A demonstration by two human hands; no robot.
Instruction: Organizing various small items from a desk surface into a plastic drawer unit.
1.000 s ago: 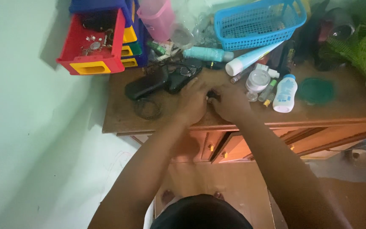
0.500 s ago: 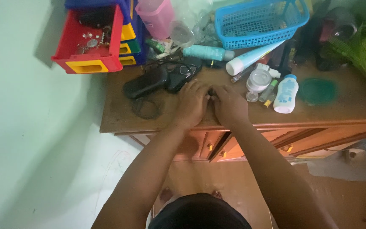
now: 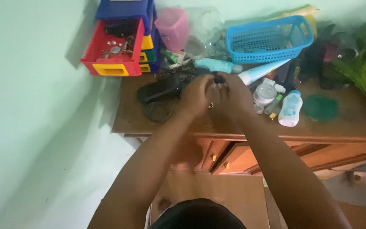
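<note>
Two hands meet above the brown wooden desk [image 3: 166,125] in the head view, the only view there is. The left hand [image 3: 196,96] and the right hand [image 3: 230,98] are pressed together, and their fingertips pinch a small dark object [image 3: 218,78] between them; what it is stays too small and blurred to tell. A second ago both hands lay low on the desk top with that object between them; now they are lifted off the surface and further back, so the small thing is up in the air, held by both, above the cluttered far part of the desk. That suggests the work has passed from fiddling on the surface to handling it in mid-air.

Just left of the hands lies a black oblong case [image 3: 159,88] with a dark coiled cord [image 3: 157,112] in front of it. A red plastic drawer [image 3: 113,53], pulled open, sits at the far left. To the right stand a blue plastic mesh basket [image 3: 267,40], a white bottle with a blue cap [image 3: 290,109] and a small clear round jar [image 3: 264,92].
</note>
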